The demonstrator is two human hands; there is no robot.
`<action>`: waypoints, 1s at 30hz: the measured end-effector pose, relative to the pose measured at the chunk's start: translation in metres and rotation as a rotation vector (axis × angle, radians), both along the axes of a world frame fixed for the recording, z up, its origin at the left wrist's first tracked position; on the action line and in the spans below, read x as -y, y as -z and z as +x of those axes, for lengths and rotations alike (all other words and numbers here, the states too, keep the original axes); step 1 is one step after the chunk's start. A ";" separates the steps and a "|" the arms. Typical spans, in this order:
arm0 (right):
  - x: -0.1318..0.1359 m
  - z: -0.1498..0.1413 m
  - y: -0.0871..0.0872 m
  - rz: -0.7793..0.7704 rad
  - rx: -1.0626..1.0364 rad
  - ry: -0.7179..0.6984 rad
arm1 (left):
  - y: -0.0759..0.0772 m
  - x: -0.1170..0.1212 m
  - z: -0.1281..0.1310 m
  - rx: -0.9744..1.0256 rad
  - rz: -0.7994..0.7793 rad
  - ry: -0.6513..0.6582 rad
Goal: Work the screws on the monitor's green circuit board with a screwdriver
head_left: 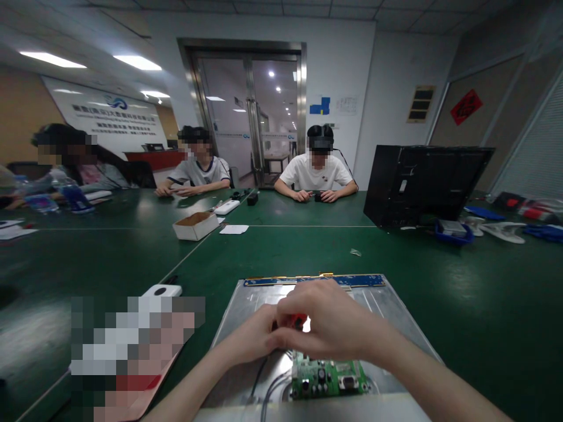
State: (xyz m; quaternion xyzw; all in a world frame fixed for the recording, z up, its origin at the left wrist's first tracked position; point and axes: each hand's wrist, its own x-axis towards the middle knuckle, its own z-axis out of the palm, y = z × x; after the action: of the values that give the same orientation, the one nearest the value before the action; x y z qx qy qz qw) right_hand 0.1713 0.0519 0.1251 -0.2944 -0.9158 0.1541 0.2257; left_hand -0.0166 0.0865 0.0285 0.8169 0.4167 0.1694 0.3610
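Observation:
A flat metal panel (pixel 229 316), which looks like the back of a display, lies in front of me on the green table. My right hand (pixel 328 319) is above its middle, fingers curled around a small red and black object (pixel 298 320) whose kind I cannot make out. My left hand (pixel 259 331) meets it from the left, closed, with its fingertips largely hidden by the right hand. Just below the hands is a green circuit board (pixel 328 375), with dark cables (pixel 273 388) to its left. A narrow blue circuit strip (pixel 365 280) runs along the panel's far edge.
To the left lies a white device (pixel 162 290) beside a blurred-out pinkish item (pixel 162 363). Farther off are an open cardboard box (pixel 196 227) and a white paper (pixel 234 229). A black monitor casing (pixel 426 184) stands back right near a blue tray (pixel 455 234). Several people sit across the table.

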 end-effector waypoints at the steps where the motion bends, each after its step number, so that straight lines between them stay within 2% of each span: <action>1: -0.002 -0.002 0.002 -0.005 -0.045 0.015 | 0.001 0.000 0.000 -0.002 -0.004 -0.017; 5: -0.010 -0.004 0.003 -0.107 -0.145 0.061 | 0.008 0.000 -0.002 0.016 -0.067 -0.024; 8: -0.014 0.001 0.000 -0.234 -0.144 0.054 | 0.012 0.000 -0.002 0.089 -0.110 0.003; 10: -0.014 0.005 -0.003 -0.236 -0.119 0.067 | 0.011 0.000 -0.001 0.106 -0.101 0.004; 16: -0.005 0.007 -0.007 -0.086 -0.013 0.117 | 0.003 -0.002 0.002 0.134 -0.041 0.072; 22: 0.002 0.008 -0.011 0.053 0.060 0.218 | 0.009 -0.003 0.000 0.159 -0.058 0.058; 27: -0.001 0.010 -0.011 0.203 0.198 0.376 | 0.008 -0.003 -0.001 0.143 -0.063 0.058; 30: -0.004 0.009 -0.010 0.227 0.306 0.462 | 0.005 -0.003 0.000 0.112 -0.083 0.050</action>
State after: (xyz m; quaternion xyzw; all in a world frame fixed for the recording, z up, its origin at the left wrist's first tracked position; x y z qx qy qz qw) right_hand 0.1799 0.0562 0.1352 -0.4877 -0.8592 -0.0510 0.1458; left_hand -0.0164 0.0891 0.0231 0.8006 0.3822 0.1882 0.4214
